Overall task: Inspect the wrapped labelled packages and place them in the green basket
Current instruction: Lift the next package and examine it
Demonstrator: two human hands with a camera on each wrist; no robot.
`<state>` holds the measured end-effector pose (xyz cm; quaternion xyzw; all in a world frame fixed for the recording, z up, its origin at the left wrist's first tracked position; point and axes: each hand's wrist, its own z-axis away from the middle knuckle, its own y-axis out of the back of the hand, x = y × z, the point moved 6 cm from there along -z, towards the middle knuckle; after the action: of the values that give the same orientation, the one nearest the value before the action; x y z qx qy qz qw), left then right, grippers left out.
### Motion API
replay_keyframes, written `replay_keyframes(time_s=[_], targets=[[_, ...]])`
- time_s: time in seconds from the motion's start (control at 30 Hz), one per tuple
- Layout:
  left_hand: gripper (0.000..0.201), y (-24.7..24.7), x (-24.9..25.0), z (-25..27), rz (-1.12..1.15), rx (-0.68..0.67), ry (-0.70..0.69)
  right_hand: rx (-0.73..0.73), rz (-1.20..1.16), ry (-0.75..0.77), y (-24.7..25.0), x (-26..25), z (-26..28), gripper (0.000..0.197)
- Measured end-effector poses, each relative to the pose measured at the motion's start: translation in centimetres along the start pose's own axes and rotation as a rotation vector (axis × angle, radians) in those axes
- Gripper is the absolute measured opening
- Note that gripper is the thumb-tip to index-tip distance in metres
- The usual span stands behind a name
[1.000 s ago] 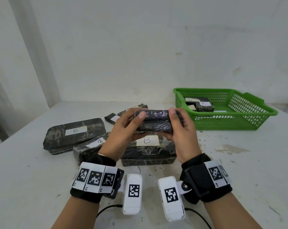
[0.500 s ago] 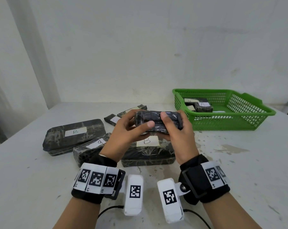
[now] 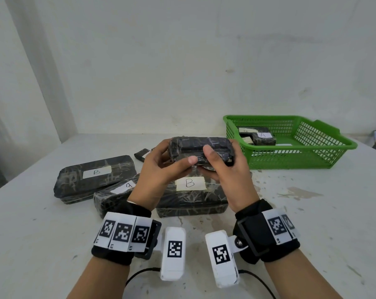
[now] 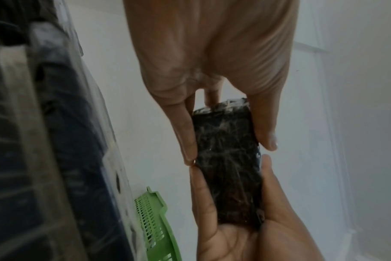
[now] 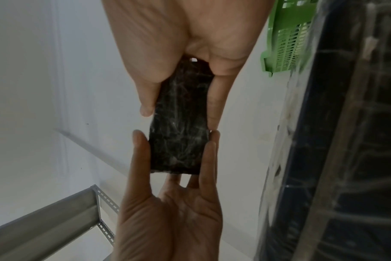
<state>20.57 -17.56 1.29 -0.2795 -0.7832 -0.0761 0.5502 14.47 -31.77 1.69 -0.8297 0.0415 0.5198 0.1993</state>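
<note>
Currently two hands [image 3: 161, 173] [image 3: 228, 175], one package [image 3: 201, 148]

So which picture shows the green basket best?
The head view: the whole green basket shows, packages inside. The left wrist view and right wrist view catch only a corner.

Soft, even light in the head view; wrist views dimmer, edges blurred.

Right hand [image 5: 185, 44] enters from the top, thumb and fingers [image 5: 214, 106] pinching the long edges of a dark, film-wrapped rectangular package [image 5: 179, 127]. Left hand [image 5: 167, 220] grips the opposite end from below. Green slotted plastic basket [image 5: 286, 42] lies beside the right hand.
</note>
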Motion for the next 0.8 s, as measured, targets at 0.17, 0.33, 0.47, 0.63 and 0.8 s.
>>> replay_keyframes(time_s=[0.17,0.33,0.47,0.63,0.8], targets=[[0.037,-0.22,0.32,0.05,0.006,0.029,-0.036,-0.084,-0.027,-0.015,-0.48,0.12,0.09,0.028],[0.032,0.17,-0.08,-0.14,0.022,0.027,-0.021,-0.062,-0.014,0.015,-0.54,0.09,0.02,0.044],[0.032,0.22,-0.22,-0.14,0.038,0.032,-0.010,-0.051,-0.019,0.014,-0.52,0.31,0.00,0.032],[0.020,0.24,-0.01,-0.14,0.012,0.028,-0.032,-0.080,-0.044,-0.001,-0.59,0.54,0.04,0.035],[0.027,0.09,0.07,-0.12,0.030,0.026,-0.008,-0.048,-0.001,0.027,-0.33,0.37,-0.15,0.020]])
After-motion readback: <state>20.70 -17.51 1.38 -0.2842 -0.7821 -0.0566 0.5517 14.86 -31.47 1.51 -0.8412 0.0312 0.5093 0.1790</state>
